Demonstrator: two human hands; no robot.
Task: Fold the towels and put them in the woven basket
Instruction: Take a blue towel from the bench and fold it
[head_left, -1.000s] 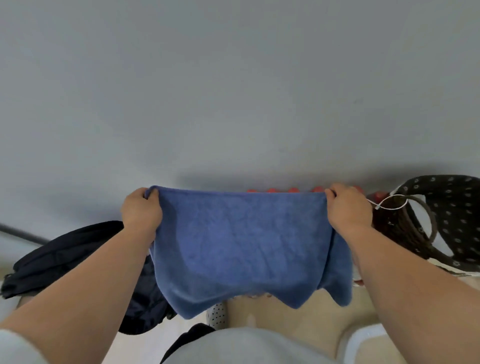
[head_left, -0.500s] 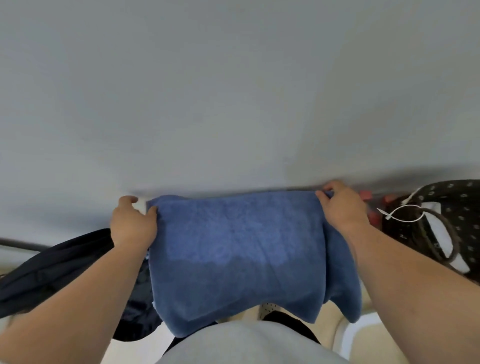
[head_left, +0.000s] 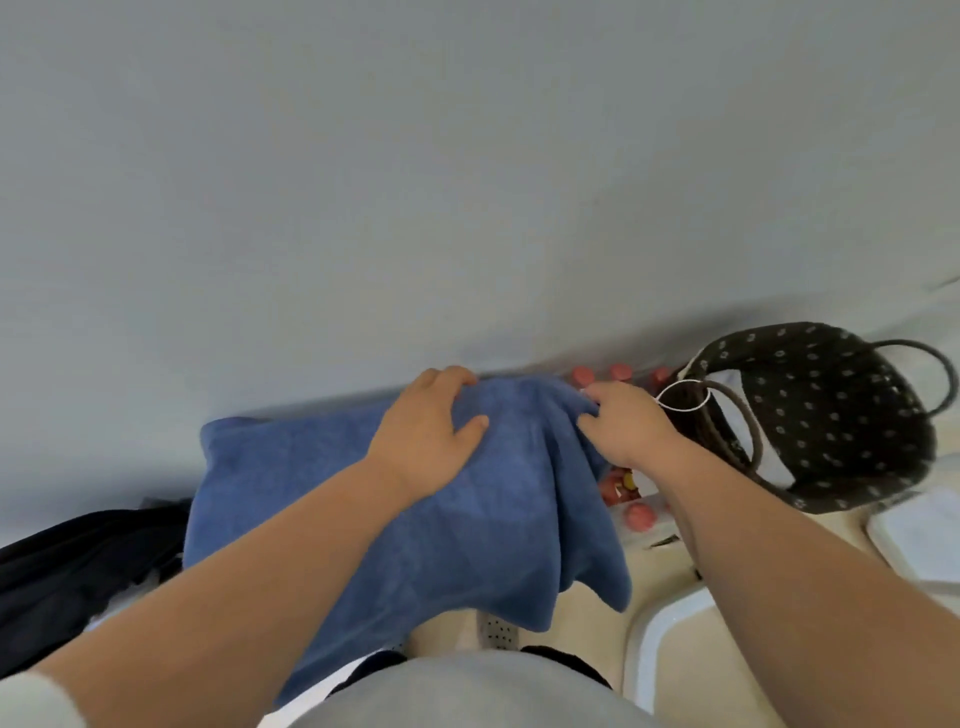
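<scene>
While the left hand (head_left: 426, 436) lies spread on the blue towel (head_left: 291, 493) and the right hand (head_left: 623, 426) pinches its edge, folding seems half done, with the woven basket (head_left: 841, 415) waiting.

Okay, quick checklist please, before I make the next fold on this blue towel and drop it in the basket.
1. Right hand has the blue terry towel: ok, its fingers pinch the far right corner.
2. Left hand steadies the towel: ok, it rests on the far middle.
3. Edges lined up: not ok, the near edge hangs unevenly and one corner droops on the right.
4. Dark woven basket ready: ok, it stands open, just right of the right hand.
5. Room inside the basket: cannot tell.
6. Red round caps out of the way: cannot tell, they sit between towel and basket.
</scene>
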